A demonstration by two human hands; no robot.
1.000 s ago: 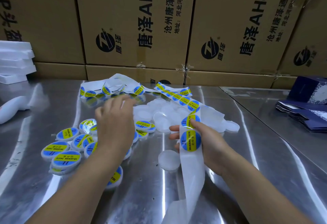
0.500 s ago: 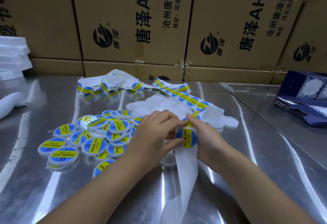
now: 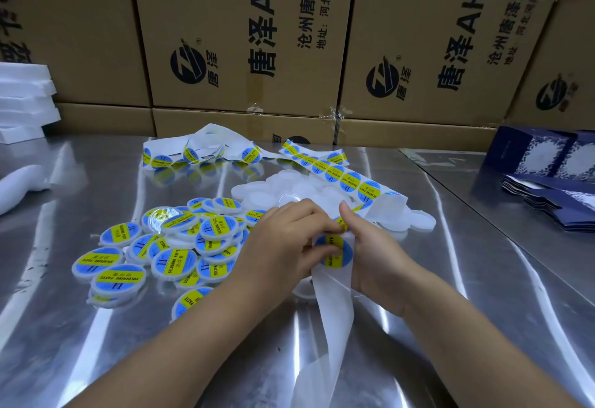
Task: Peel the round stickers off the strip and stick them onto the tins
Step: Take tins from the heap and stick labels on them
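A white backing strip (image 3: 333, 304) with round blue-and-yellow stickers runs from the far table down between my hands. My right hand (image 3: 373, 253) grips the strip from the right, thumb up. My left hand (image 3: 286, 240) pinches the edge of the round sticker (image 3: 335, 254) on the strip. Several labelled tins (image 3: 174, 262) lie heaped at the left. Plain white tins (image 3: 289, 187) are piled behind my hands. One plain tin (image 3: 304, 290) sits half hidden under my left hand.
The steel table (image 3: 96, 343) is backed by a wall of cardboard boxes (image 3: 241, 37). White foam pieces (image 3: 22, 98) are stacked at far left. Dark blue flat cartons (image 3: 553, 195) lie at the right. More coiled strip (image 3: 199, 150) lies at the back.
My left hand left the labelled tin pile and came to the strip, where its fingers now pinch the sticker. My right hand kept hold of the strip.
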